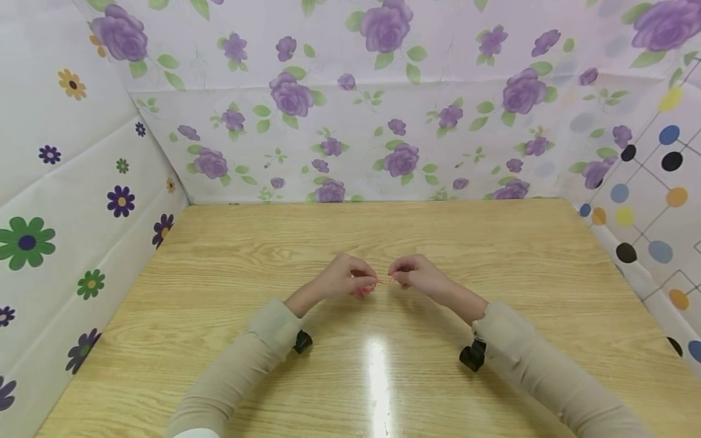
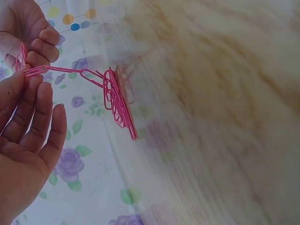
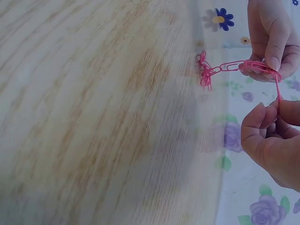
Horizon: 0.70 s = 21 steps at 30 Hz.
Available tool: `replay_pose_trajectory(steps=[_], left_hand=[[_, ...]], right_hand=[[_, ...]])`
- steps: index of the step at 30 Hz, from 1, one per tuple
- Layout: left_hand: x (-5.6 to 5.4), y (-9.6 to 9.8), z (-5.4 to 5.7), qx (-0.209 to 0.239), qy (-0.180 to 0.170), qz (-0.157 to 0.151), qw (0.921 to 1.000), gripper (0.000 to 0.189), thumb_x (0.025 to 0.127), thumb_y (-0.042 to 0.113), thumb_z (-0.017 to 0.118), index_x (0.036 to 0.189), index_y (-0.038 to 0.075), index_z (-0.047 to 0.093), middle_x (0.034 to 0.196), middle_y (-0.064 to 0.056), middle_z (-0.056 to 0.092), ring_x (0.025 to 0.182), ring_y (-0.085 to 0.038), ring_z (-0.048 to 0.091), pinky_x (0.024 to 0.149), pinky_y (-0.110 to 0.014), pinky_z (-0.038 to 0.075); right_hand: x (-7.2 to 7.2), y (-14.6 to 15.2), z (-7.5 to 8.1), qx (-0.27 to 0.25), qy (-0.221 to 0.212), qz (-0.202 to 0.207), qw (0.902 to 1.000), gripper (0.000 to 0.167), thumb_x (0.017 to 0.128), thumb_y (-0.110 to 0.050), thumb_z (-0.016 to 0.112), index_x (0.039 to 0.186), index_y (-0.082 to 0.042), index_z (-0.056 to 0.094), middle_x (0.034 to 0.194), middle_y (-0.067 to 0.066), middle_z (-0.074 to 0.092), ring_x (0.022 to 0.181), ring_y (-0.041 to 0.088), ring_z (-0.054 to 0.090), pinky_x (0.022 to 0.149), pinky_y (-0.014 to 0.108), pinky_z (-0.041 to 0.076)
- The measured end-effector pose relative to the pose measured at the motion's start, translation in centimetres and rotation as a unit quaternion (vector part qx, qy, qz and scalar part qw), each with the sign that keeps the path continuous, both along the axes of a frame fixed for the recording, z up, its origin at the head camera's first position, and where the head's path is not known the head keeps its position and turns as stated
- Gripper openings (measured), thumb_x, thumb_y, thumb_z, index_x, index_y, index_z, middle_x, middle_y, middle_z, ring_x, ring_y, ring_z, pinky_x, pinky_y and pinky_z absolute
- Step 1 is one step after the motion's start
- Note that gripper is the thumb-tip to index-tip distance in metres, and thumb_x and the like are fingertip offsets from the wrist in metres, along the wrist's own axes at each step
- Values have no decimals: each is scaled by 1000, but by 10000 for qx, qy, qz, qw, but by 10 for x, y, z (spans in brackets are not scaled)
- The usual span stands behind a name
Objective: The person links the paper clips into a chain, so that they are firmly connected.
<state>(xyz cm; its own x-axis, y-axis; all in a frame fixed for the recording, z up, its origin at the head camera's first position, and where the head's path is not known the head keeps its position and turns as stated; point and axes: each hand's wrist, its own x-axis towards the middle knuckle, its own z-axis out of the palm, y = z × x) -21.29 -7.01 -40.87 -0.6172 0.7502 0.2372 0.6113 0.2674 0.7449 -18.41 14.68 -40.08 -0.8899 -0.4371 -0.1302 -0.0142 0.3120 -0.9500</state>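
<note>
A chain of pink paper clips hangs from my left hand, its lower part bunched on the table. Between thumb and fingers my left hand pinches the chain's upper end. Facing it, my right hand pinches a single pink paper clip that reaches up to the clips in the left hand. In the right wrist view, several linked clips run from the left fingers down to the heap. Both hands are close together, just above the wood.
The wooden table spreads around the hands. A flowered sheet rises along its back edge, with patterned sheets at the left and right. Black wrist cameras sit below both sleeves.
</note>
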Motion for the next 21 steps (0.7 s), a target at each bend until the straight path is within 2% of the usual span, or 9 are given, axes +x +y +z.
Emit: replay_pose_trajectory(steps=[3,8,14,21], left_hand=[[0,1,0,-43,73,57,9999,13,86,7,62,86,-4,69,80,-9,68,69,-18,64,63,-23,51],[2,3,0,-49,246,226,9994,11,85,5,63,85,-3,70,78,-7,68,68,-13,63,62,-24,51],[2,4,1,110,625,268,9976,11,85,4,63,83,-5,70,77,-8,68,69,-14,62,64,-23,51],[1,1,3,91,588,173,9981,11,85,5,63,83,-3,71,78,-7,68,71,-12,63,67,-22,50]], right_hand=[[-1,-1,0,-79,-131,35,9999,20,93,-3,46,102,13,55,86,12,56,84,32,52,76,42,47],[-1,-3,-1,-341,-459,6,9984,17,94,-1,45,99,12,55,77,6,49,72,19,45,76,41,46],[1,-6,-1,-645,-725,54,9953,20,94,-1,43,105,13,52,81,9,50,71,16,45,73,38,44],[-1,-2,0,-966,-815,-217,9917,22,93,1,42,108,17,47,84,7,51,70,15,44,70,35,44]])
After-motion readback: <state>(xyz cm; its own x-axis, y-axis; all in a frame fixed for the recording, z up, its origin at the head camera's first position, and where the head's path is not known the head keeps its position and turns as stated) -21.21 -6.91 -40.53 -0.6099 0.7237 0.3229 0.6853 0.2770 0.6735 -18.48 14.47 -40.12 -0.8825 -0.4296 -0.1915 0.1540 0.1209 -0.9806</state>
